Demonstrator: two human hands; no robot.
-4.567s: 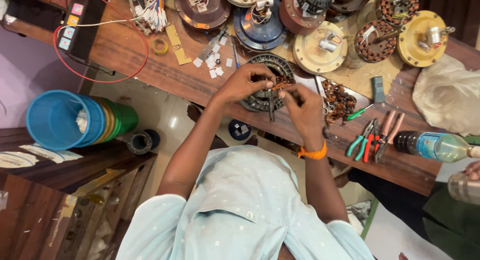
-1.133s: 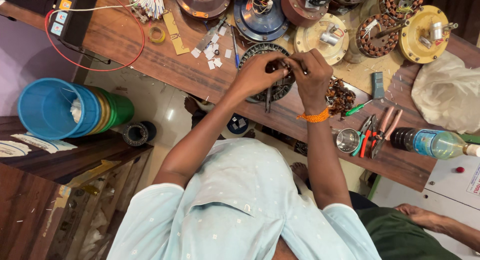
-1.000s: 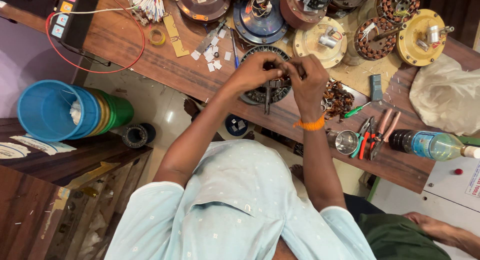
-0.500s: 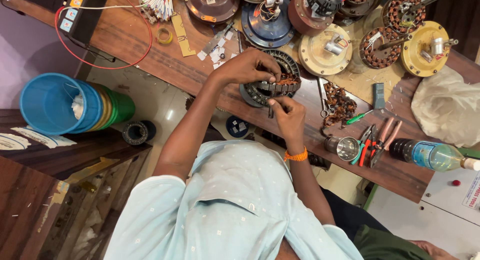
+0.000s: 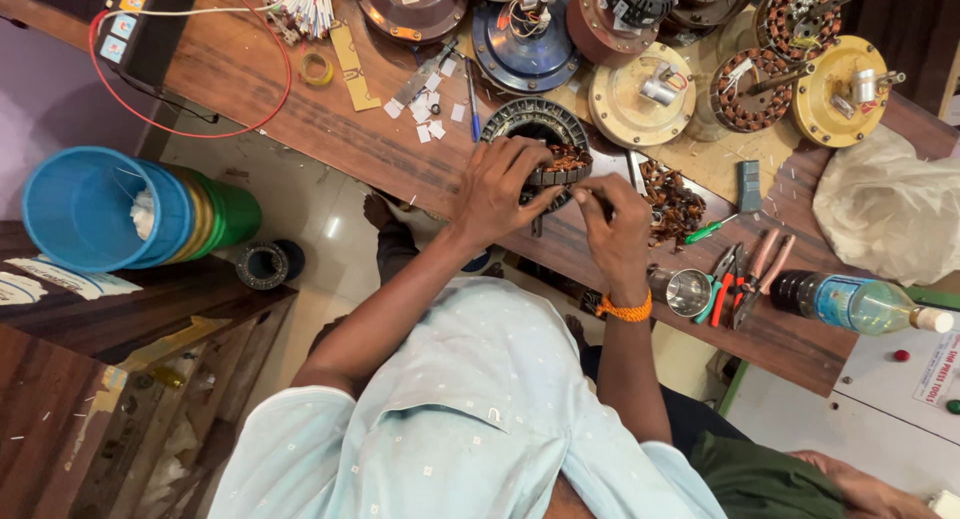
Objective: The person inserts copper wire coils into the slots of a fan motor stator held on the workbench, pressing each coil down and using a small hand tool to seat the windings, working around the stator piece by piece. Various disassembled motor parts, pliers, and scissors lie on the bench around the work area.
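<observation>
Stator ring [image 5: 540,129] near table [image 5: 300,119] front edge, mid-frame; lower half hidden under both hands. Copper winding visible only as a small patch between them. Left hand [image 5: 500,184] spread over stator's left side, fingers curled onto the rim, gripping it. Right hand [image 5: 615,224] at stator's right edge, fingers pinched together at the winding; too small to tell what sits between the fingertips. Orange band on right wrist.

Hard to make out: dark slim thing hanging below stator edge, under left hand. Top-row motor parts cut off by frame top. Another person's hand [image 5: 860,484] cut off at bottom right corner.

Counts: two yellow round motor covers [image 5: 640,94], one blue housing [image 5: 525,44], one brown housing [image 5: 410,4], two more wound stators at top right. One tangle of loose copper wire [image 5: 670,199] just right of the right hand. One green-handled screwdriver [image 5: 715,227], pliers cluster [image 5: 745,279] beside a small metal cup [image 5: 688,291], one plastic bottle [image 5: 860,304] lying flat. One tape roll [image 5: 318,69], scattered white paper slips [image 5: 430,109]. Stacked buckets [image 5: 130,209] left, off the table. White bag [image 5: 885,204] at right.
</observation>
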